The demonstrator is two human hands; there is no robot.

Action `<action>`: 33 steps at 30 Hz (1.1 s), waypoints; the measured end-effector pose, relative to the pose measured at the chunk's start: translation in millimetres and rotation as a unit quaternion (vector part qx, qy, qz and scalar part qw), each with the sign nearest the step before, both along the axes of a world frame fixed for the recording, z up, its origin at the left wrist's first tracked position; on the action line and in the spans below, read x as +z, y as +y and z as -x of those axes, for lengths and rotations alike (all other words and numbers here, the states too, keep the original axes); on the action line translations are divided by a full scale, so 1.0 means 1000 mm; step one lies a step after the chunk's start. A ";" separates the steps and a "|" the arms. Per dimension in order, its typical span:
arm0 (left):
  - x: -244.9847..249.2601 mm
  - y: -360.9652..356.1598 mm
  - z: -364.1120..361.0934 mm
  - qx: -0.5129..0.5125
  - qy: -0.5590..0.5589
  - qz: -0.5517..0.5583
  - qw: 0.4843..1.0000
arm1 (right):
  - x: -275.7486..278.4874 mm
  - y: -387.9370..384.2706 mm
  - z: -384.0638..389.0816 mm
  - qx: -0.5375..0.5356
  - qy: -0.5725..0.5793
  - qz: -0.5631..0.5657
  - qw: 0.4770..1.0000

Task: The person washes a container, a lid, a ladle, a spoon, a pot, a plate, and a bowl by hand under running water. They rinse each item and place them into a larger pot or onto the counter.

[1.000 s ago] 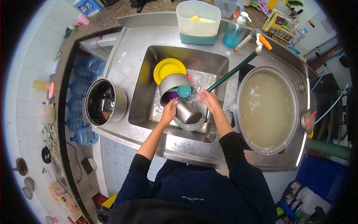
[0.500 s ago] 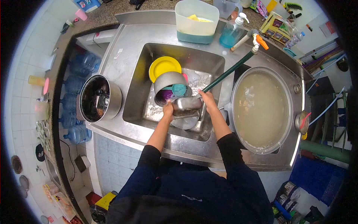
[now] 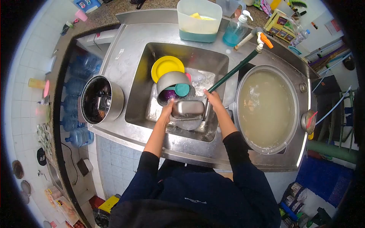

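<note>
My left hand [image 3: 166, 112] is closed on the left end of a rectangular metal container [image 3: 188, 109], held over the sink [image 3: 138, 110]. My right hand [image 3: 215, 99] grips the lower end of a green hose [image 3: 237, 70], just to the right of the container. Water runs near the container's right side. Behind the container a metal pot [image 3: 171, 79] lies on its side, with a teal cup [image 3: 182, 89] and something purple [image 3: 169, 94] at its mouth. A yellow plate [image 3: 167, 67] leans behind the pot. Below the container, a clear, shiny item is partly hidden.
To the right stands a large basin [image 3: 240, 125] of cloudy water. A blackened pot [image 3: 118, 100] sits on the left counter. At the back are a plastic tub [image 3: 199, 36], a blue soap bottle [image 3: 234, 35] and an orange-handled tap [image 3: 265, 40] feeding the hose.
My right hand has drawn slightly right, apart from the container, still on the hose. The container has turned in my left hand and shows more of its broad face.
</note>
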State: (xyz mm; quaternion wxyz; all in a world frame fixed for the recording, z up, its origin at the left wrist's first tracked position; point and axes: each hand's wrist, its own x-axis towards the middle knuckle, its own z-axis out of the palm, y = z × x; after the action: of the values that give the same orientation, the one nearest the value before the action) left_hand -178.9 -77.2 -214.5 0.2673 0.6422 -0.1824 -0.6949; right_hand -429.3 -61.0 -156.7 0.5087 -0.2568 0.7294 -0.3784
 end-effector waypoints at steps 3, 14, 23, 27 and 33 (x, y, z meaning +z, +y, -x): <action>0.069 -0.006 0.008 -0.308 -0.024 0.203 0.929 | 0.015 -0.002 -0.001 0.033 -0.008 -0.021 0.999; 0.104 -0.002 0.056 -0.649 -0.296 0.515 0.475 | 0.046 -0.005 -0.018 0.074 -0.060 -0.030 0.995; 0.112 -0.002 -0.007 -0.246 -0.194 0.414 0.854 | -0.010 -0.001 -0.004 -0.007 -0.073 -0.006 0.997; 0.121 0.012 -0.035 0.070 0.110 0.119 0.984 | -0.011 0.009 -0.006 0.003 -0.152 -0.015 0.988; 0.185 0.001 -0.096 0.202 0.239 0.114 0.943 | -0.043 0.014 -0.015 0.007 -0.178 -0.054 0.983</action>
State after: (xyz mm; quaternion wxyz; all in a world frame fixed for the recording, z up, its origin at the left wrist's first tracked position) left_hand -83.4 -76.3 -29.5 0.5092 0.4456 -0.0570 -0.7341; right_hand -414.1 -47.2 -199.9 0.6462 -0.1625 0.6450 -0.3742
